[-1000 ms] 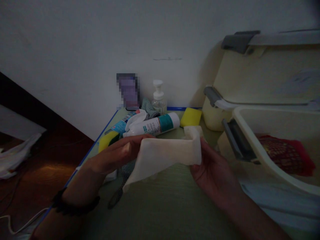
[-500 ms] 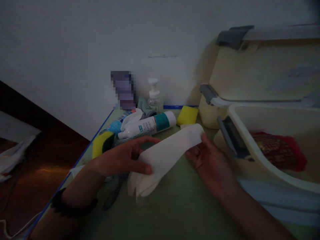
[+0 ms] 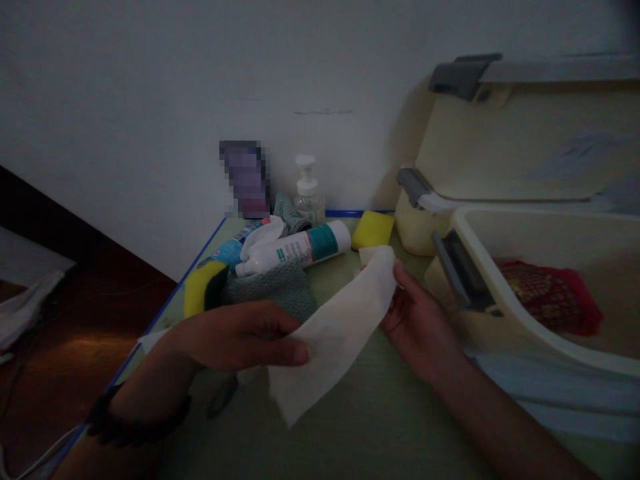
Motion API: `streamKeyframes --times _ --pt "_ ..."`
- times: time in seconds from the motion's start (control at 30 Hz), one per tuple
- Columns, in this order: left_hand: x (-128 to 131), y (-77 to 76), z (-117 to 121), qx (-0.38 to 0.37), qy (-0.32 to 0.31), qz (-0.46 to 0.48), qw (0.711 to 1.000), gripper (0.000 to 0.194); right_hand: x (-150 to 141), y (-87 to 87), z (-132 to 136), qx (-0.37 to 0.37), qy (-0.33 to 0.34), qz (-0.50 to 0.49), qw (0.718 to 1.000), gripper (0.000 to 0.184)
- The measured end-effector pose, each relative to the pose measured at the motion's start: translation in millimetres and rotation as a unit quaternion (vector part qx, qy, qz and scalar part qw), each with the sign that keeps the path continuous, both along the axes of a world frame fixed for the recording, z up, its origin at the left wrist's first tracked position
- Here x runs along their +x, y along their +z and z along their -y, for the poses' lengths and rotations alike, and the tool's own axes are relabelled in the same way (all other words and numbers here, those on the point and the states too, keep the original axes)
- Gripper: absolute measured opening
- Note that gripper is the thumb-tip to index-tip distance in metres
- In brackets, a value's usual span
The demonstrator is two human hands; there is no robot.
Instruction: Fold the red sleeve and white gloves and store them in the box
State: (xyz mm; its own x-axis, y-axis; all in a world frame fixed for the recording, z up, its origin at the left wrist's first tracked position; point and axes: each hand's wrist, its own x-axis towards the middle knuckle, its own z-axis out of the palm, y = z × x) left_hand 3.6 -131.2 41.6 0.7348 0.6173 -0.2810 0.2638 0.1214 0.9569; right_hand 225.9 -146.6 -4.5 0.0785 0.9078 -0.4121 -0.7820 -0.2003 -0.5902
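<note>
White sheet [image 3: 333, 333] clamped in left fingers [image 3: 298, 353], right fingers [image 3: 407, 279]; green tabletop [image 3: 370, 420] below, pale wall [image 3: 150, 100] behind.

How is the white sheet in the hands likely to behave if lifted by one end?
The white sheet would probably flop: it curves over at the right hand and a corner droops below the left hand. It is likely light for its size, since it looks thin, and that thinness may make it delicate too.

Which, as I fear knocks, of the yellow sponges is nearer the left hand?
The green-sided sponge, just beyond the left hand; the other, right of the white bottle.
</note>
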Motion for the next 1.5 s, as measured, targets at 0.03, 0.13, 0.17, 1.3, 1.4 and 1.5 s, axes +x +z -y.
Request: streamKeyframes --times 0.03,0.13,0.17,1.3,1.4,1.5 --pt "1 2.1 -1 0.008 -0.052 -0.025 0.998 0.015 -1 1.4 3 -0.004 0.027 -0.016 1.000 0.019" --pt "6 4.8 -2 0.059 -0.101 -0.015 0.993 0.023 -5 5.5 10 -0.016 0.100 -0.060 0.993 0.017" --pt "8 3.6 -2 0.056 -0.082 0.014 0.995 0.026 -6 6.6 12 -0.015 0.116 -0.069 0.991 0.017" --pt "14 -15.6 4 -0.120 -0.224 -0.096 0.962 0.028 3 -17.0 -9 0.022 -0.076 0.132 0.988 0.013" --pt "14 -10.5 1 -0.063 -0.232 -0.154 0.958 0.032 3 -18.2 -8 0.031 -0.083 0.154 0.984 0.015" --pt "15 -8.2 1 -0.037 -0.258 -0.169 0.951 0.036 3 -19.0 -8 0.047 -0.093 0.183 0.978 0.018"
